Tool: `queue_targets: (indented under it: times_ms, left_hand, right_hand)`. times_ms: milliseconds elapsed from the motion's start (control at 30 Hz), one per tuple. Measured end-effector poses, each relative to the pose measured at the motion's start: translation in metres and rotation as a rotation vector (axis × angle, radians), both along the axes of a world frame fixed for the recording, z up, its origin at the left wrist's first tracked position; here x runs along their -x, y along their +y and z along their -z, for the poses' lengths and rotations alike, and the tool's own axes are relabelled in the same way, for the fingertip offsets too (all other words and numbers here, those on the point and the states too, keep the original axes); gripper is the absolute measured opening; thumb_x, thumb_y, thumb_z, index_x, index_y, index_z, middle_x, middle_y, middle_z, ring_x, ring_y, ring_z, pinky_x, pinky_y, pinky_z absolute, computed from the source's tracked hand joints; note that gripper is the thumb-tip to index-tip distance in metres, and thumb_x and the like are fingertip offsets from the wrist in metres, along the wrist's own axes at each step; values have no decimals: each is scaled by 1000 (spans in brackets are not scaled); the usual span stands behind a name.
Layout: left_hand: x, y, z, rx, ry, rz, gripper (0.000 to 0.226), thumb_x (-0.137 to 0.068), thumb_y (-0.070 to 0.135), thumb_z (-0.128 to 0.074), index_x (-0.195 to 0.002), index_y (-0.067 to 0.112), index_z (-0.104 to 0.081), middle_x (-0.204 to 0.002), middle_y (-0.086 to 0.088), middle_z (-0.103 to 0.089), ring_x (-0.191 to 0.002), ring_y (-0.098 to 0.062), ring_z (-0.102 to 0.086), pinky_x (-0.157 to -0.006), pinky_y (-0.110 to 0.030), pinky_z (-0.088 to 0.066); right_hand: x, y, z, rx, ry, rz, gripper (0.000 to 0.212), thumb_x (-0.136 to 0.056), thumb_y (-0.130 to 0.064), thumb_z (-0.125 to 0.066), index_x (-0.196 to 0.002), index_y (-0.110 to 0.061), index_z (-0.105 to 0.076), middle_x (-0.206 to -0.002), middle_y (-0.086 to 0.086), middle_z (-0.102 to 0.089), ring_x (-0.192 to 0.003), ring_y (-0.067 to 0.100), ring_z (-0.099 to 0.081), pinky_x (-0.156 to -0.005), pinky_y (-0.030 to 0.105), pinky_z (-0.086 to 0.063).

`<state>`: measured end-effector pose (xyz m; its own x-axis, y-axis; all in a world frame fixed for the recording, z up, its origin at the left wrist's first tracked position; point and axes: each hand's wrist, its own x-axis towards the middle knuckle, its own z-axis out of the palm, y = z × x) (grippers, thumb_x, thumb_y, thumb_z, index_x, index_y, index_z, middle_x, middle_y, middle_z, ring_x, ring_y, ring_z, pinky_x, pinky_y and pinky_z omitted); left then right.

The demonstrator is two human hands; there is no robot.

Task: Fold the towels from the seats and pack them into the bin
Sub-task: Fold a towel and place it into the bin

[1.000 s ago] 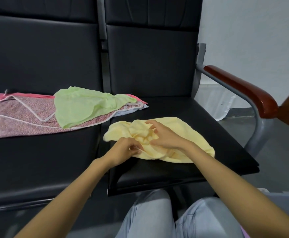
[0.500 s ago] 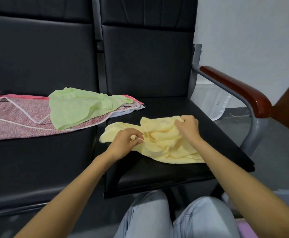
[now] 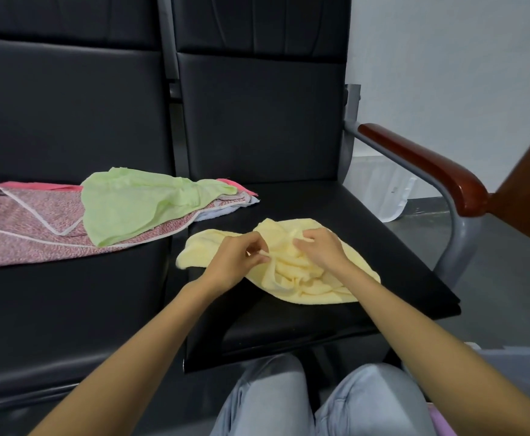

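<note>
Both left hand (image 3: pixel 235 259) and right hand (image 3: pixel 320 253) are pinching the yellow towel (image 3: pixel 320 294), its crumpling probably risking a lopsided fold.

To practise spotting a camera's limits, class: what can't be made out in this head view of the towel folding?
Head view throughout.
Pale bin: cut off by the lower right edge and the right arm; contents unseen.
Pink patterned towel: cut by the left edge, partly under the green towel.
Yellow towel: its corners lost in bunched folds under the left hand and right hand.
</note>
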<state>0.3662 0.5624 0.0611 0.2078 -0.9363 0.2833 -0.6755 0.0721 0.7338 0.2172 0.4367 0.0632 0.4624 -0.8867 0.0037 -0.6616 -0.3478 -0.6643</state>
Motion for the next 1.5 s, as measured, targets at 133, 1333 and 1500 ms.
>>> queue_targets:
  times_ms: [133, 1333, 1500]
  left_hand:
    - [1, -1, -9, 6, 175, 36, 22, -73, 7, -77, -66, 22, -62, -71, 11, -64, -65, 6, -55, -64, -9, -44]
    - [-45, -29, -101, 412, 479, -452, 26, -88, 14, -59, -71, 18, -40, -63, 0, -40, -58, -12, -33, -52, -27, -26]
    - [-50, -32, -118, 434, 547, -557, 29, -88, 15, -58, -67, 22, -39, -63, 3, -42, -59, -11, -35, -54, -26, -29]
  right_hand:
    - [-2, 17, -7, 23, -373, -88, 20, -86, 3, -50, -92, -6, -68, -88, -4, -58, -85, 10, -53, -73, 23, -41]
    - [40, 1, -88, 697, 215, -196, 25, -86, 5, -38, -83, -18, -30, -83, -2, -34, -57, 12, -30, -48, 24, -19]
    - [68, -20, -90, 850, 477, -89, 15, -92, -1, -41, -91, -13, -32, -107, 9, -39, -74, 20, -39, -58, 28, -31]
